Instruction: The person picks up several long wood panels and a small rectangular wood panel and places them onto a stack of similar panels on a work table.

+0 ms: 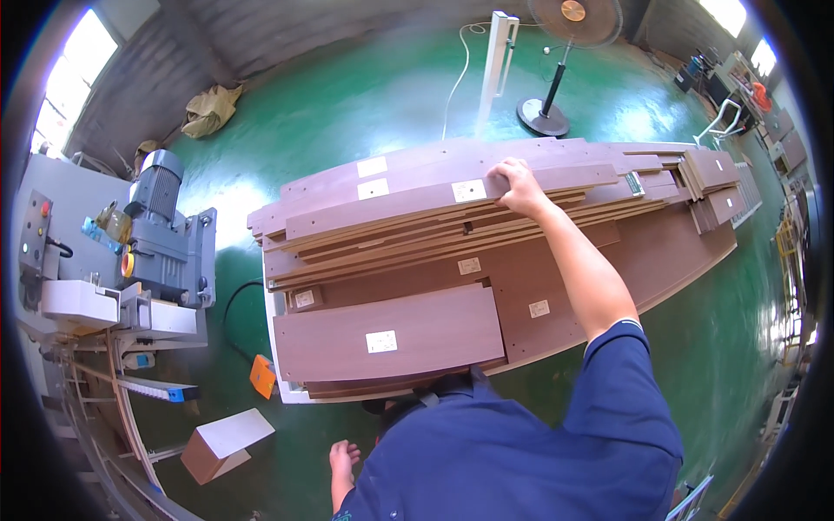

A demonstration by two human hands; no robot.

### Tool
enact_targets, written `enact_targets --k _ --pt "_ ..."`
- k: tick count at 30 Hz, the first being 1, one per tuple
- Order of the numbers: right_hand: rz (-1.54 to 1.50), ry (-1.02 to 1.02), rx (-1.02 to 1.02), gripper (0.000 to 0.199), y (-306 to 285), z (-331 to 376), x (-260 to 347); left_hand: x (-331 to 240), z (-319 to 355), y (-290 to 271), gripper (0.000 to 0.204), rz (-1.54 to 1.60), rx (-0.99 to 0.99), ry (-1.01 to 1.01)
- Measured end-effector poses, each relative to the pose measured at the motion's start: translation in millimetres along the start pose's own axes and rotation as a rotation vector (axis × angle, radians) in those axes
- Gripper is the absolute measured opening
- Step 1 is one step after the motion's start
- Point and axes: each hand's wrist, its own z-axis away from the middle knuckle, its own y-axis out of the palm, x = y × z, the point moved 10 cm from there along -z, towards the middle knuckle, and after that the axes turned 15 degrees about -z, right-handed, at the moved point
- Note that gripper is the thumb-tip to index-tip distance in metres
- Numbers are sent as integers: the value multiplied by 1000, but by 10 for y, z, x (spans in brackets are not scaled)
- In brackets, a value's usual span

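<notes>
My right hand (519,187) reaches far forward and grips the edge of a long dark-brown wooden board (417,204) lying on top of a stack of similar boards (391,247). White labels sit on several boards. A shorter brown panel (388,334) lies at the near end of the stack, close to my body. My left hand (342,458) hangs low beside my hip, fingers loosely apart, holding nothing.
A grey machine with a motor (161,239) stands to the left, with a control panel (35,234). A small brown-and-white block (224,445) and an orange piece (262,376) lie on the green floor (347,113). A standing fan (556,61) is behind the stack.
</notes>
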Motion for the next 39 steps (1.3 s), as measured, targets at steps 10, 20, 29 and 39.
enact_targets --k 10,20,29,39 --pt "18 -27 10 56 -4 -64 47 -119 114 166 30 -8 4 -22" --pt "5 -54 4 53 147 -91 94 346 309 207 27 53 -22 -151" --pt "-10 24 14 55 318 14 112 127 278 213 23 51 -16 -141" --pt "297 -11 222 100 882 -248 724 239 155 237 23 64 -14 -149"
